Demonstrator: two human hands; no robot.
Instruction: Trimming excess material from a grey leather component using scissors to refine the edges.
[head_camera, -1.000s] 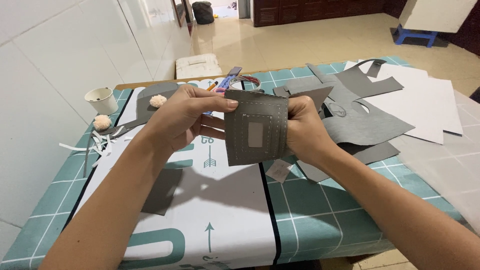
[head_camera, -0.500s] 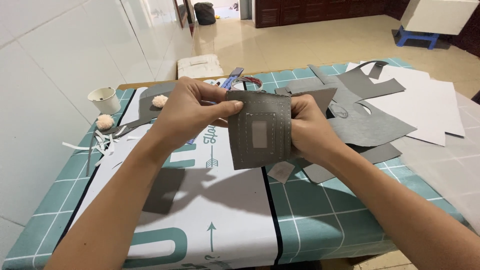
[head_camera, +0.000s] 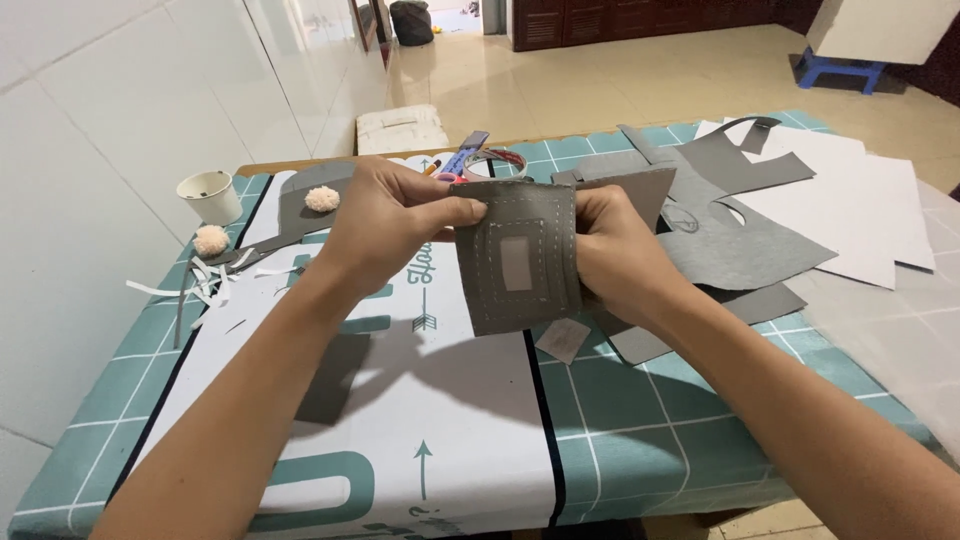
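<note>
Both my hands hold up a grey felt piece (head_camera: 520, 258) with stitched lines and a small rectangular window in its middle. My left hand (head_camera: 395, 225) pinches its upper left edge, thumb on the front. My right hand (head_camera: 620, 250) grips its right edge with the fingers wrapped behind. The piece hangs above the table (head_camera: 620, 440), which has a teal and white patterned cloth on it.
Grey felt cut-outs (head_camera: 740, 230) and white sheets (head_camera: 870, 200) lie at the right. Two pink pompoms (head_camera: 322, 198), a white cup (head_camera: 210, 195) and paper scraps (head_camera: 205, 285) are at the left. Scissors and a tape roll (head_camera: 480, 160) sit behind the hands. A small grey offcut (head_camera: 563, 340) lies below.
The felt piece has been bent slightly and shifted a little between my hands; my right hand now wraps further around its right edge.
</note>
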